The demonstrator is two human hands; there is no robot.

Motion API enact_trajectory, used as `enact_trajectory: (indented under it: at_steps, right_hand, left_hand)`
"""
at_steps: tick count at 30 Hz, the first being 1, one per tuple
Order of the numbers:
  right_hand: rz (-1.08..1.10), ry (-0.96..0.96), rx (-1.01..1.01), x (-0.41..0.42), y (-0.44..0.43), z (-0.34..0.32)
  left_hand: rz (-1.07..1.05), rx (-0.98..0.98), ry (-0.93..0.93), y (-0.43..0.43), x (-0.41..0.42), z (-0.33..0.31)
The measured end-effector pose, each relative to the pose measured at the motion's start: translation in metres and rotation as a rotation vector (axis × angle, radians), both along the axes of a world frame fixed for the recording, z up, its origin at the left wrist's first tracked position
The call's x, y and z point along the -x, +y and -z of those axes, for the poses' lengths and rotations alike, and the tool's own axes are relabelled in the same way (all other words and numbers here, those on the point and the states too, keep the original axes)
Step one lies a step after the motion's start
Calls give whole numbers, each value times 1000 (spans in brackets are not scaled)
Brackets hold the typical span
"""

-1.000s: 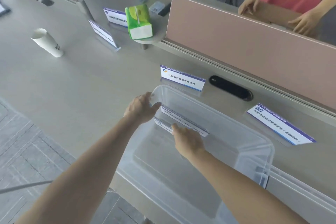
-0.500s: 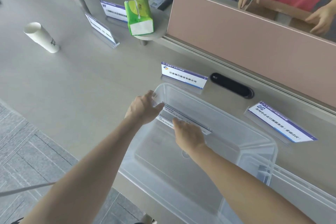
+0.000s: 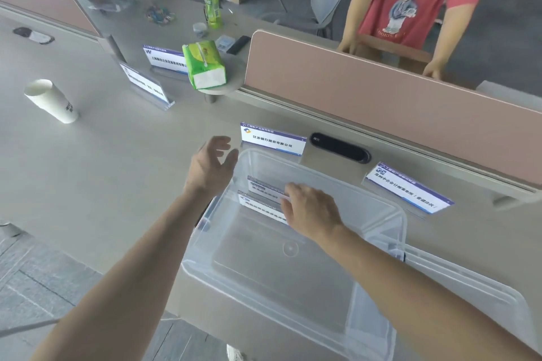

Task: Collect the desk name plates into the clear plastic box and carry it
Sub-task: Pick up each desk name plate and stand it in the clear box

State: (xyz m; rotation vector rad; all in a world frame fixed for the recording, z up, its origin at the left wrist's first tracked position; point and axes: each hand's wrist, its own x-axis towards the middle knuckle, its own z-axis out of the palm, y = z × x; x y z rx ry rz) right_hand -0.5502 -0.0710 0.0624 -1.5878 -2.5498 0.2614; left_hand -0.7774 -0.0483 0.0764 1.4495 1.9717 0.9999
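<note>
A clear plastic box sits on the grey desk in front of me. Two name plates lie inside at its far left end. My right hand reaches into the box and rests on those plates, fingers on their right ends. Just outside the box's left corner my left hand hovers with fingers spread, holding nothing. One name plate stands right behind the box. Another lies to the right of it. Two more name plates stand at the back left.
A white paper cup lies on the left of the desk. A green tissue pack rests on a round stand by the pink divider. A black cable slot is behind the box. The box lid lies at right. Two people stand beyond the divider.
My left hand has let go of the box's corner and lifted away to the left with its fingers spread. My right hand stays on the plates inside. The view has tilted up.
</note>
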Motion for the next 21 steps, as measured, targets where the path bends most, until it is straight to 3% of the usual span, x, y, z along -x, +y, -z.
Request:
enact_trajectory:
  at_steps: [8, 17, 21]
  right_hand:
    - [271, 399, 49, -35, -33, -78]
    - [630, 556, -35, -95, -82, -133]
    - [734, 592, -63, -123, -103, -143]
  left_hand:
    - [313, -56, -171, -14, -36, -51]
    - [613, -158, -409, -32, -118, -90]
    - [695, -144, -432, -34, -152, -97]
